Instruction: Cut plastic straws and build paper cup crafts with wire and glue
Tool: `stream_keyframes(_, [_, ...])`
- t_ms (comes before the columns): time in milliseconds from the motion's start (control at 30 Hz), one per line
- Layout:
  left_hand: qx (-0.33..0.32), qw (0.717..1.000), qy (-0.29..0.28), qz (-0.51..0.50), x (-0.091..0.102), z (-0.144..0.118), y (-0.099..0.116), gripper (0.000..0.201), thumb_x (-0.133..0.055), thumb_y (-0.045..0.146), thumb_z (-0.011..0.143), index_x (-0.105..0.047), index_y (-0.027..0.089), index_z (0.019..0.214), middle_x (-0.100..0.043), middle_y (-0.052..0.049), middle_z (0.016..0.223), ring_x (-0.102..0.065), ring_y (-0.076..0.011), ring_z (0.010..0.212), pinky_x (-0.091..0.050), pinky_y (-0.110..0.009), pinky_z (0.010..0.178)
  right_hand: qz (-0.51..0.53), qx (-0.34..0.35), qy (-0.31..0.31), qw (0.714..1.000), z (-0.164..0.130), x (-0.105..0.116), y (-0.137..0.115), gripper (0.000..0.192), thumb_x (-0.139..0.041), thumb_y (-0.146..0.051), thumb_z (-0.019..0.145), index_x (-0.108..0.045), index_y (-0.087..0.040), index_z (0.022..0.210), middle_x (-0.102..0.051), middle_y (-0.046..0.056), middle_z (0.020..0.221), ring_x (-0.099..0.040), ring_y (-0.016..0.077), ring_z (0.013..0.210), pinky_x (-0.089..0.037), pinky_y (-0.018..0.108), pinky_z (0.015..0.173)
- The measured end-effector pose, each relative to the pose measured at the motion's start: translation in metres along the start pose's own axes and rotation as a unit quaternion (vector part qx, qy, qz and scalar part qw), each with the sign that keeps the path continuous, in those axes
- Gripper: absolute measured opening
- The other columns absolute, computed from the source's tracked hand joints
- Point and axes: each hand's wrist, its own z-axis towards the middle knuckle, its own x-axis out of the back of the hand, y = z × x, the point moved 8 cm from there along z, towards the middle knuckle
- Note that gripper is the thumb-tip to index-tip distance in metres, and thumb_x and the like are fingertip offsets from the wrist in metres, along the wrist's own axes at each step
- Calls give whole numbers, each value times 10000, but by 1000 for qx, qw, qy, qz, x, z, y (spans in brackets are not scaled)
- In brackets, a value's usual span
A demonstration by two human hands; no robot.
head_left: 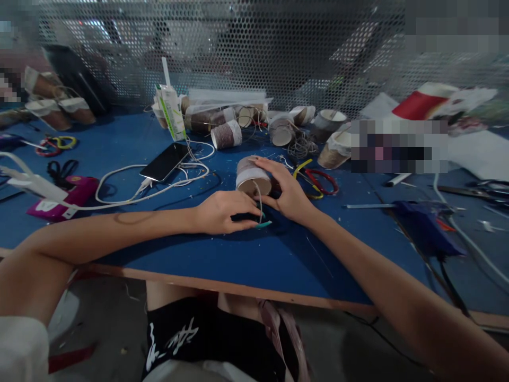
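A small paper cup (253, 175) with brown cord wound around part of it lies on its side near the table's middle, its round end facing me. My right hand (292, 193) wraps around its right side, fingers on top and thumb low. A pale cord (259, 195) comes from the cup's near end and hangs down in a curve. My left hand (226, 212) pinches this cord between thumb and fingers, just below and left of the cup. Teal tips show at the ends of those fingers; whether they are nails or a tool, I cannot tell.
Behind the cup stand several cord-wound cups (226, 134) and a drink carton (170, 111). A phone (165, 162) with white cable lies left, near a purple glue gun (63, 199). Red-and-yellow scissors (326, 183) and a blue glue gun (427, 228) lie right.
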Motion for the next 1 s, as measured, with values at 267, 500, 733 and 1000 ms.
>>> stream_keyframes(267, [28,989,59,135,10,0,1,447,-622,526,769,-593,106,918,-667,-104,816,-620,-200,779,-530,-347,723,30,1,13,999,0,-1,5,662,-638,-549,753,-450,-271,1324,-438,105,1421,-377,283,1330,-297,516,1098])
stream_keyframes(500, [-131,943,22,306,20,-15,-6,495,-574,677,714,-601,237,939,-660,-51,934,-583,-225,909,-448,-449,900,56,-27,5,998,-2,-3,12,644,-666,-485,750,-428,-284,1315,-414,100,1434,-370,287,1336,-298,538,1090])
stream_keyframes(733, [-94,977,-1,191,20,-15,-38,621,-620,636,707,-502,255,1183,-509,-101,1273,-300,-325,1375,-276,-574,1099,46,-75,-14,996,-3,-4,22,667,-694,-442,720,-436,-277,1312,-469,100,1387,-459,324,1249,-370,566,1013])
stream_keyframes(1000, [-94,980,-129,118,-20,16,-53,510,-534,527,832,-476,340,1302,-438,-93,1415,-333,-291,1358,-222,-525,1128,72,-78,-8,994,0,-2,34,757,-689,-468,680,-384,-275,1345,-452,104,1396,-429,323,1282,-344,557,1054])
